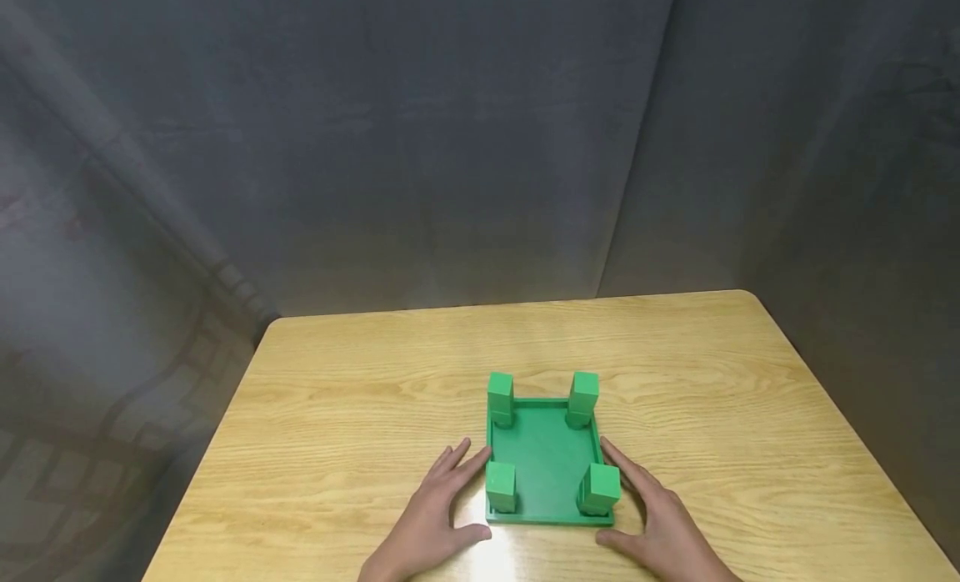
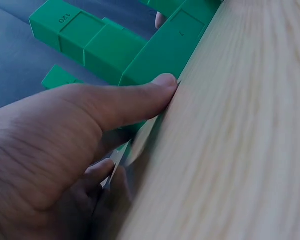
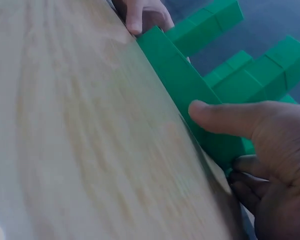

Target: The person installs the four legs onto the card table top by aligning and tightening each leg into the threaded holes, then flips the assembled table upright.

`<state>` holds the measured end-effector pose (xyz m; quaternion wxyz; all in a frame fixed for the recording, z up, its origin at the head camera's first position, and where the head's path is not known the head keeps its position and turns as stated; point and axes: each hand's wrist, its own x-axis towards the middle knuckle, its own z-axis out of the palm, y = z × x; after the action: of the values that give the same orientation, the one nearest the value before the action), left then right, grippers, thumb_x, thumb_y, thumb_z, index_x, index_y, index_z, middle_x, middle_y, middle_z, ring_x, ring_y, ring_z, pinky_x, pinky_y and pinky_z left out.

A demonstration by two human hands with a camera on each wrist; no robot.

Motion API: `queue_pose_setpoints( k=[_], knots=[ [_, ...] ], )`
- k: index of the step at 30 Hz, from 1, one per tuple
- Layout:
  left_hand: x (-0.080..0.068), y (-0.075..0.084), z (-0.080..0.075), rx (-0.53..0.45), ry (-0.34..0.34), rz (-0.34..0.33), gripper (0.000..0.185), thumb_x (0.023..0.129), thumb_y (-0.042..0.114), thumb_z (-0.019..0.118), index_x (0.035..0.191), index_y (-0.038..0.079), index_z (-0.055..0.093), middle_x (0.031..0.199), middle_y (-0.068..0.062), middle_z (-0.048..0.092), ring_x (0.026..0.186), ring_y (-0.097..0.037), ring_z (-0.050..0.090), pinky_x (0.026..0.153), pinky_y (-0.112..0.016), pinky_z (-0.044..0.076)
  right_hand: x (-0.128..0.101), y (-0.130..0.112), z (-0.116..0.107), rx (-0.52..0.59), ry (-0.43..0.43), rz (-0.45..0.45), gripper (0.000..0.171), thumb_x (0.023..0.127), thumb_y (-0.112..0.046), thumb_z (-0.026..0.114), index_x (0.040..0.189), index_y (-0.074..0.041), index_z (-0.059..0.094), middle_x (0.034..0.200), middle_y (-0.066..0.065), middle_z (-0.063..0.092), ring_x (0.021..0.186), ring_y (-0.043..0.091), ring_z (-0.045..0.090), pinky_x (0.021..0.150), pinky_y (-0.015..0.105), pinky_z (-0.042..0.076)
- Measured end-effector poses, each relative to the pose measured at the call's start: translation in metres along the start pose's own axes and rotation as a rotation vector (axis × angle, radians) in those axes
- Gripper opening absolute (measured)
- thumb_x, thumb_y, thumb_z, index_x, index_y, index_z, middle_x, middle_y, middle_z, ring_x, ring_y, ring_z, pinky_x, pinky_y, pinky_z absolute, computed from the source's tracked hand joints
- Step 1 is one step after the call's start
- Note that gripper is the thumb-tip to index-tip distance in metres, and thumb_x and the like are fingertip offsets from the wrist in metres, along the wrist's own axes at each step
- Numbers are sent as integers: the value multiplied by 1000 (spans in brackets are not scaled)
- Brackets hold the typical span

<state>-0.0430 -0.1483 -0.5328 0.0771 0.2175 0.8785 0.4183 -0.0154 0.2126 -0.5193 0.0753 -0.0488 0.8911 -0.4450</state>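
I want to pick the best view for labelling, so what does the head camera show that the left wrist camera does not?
Only the head view shows the whole green tray with all four corner posts, the right hand at its right edge, and the full wooden table. Only the left wrist view shows "120" embossed on a post and the thumb pressed against the tray's edge. Both show the left hand touching the tray on the table.
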Motion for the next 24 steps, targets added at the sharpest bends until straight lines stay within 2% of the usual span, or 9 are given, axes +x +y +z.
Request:
queue_pose_setpoints(
  k=[5,9,11,15,18,20,24],
  knots=[
    [0,1,1,-19,10,-26,95,89,38,93,171,35,45,177,-18,37,161,-60,28,119,-86,29,2,-2,6,-24,53,-4,120,71,-31,107,171,-38,43,164,8,58,148,38,58,116,64,51],
    [1,0,2,-22,15,-30,94,89,40,92,171,36,45,177,-19,38,160,-60,28,119,-87,29,2,-2,7,-27,74,-12,116,72,-29,107,169,-39,46,162,8,60,147,39,59,114,63,52],
    [0,0,2,-14,14,-25,94,90,40,91,171,36,44,177,-18,38,161,-59,28,121,-85,27,2,-1,9,-47,93,-45,113,71,-27,107,168,-37,49,160,8,62,145,39,60,113,61,54],
    [-1,0,2,6,19,-2,93,91,42,89,172,34,43,175,-15,42,162,-57,28,123,-84,25,1,2,11,-89,142,-143,107,70,-26,107,164,-35,56,158,2,65,141,35,63,110,49,57],
    [-1,1,2,10,25,25,92,92,45,87,172,31,43,174,-13,46,162,-54,30,125,-82,24,1,3,12,-105,162,-181,103,70,-27,107,161,-36,59,158,-1,65,139,34,64,109,45,57],
    [0,1,3,9,28,53,93,93,46,86,173,28,42,173,-8,47,163,-48,34,130,-74,21,0,3,11,-84,147,-179,98,72,-28,105,160,-33,61,159,1,64,140,35,64,111,52,57],
    [4,0,2,1,31,139,93,94,44,84,173,18,41,173,-2,47,162,-37,40,139,-43,7,-2,0,7,-16,95,-88,92,77,-31,103,159,-18,63,159,9,63,144,43,60,112,67,52]
  ],
)
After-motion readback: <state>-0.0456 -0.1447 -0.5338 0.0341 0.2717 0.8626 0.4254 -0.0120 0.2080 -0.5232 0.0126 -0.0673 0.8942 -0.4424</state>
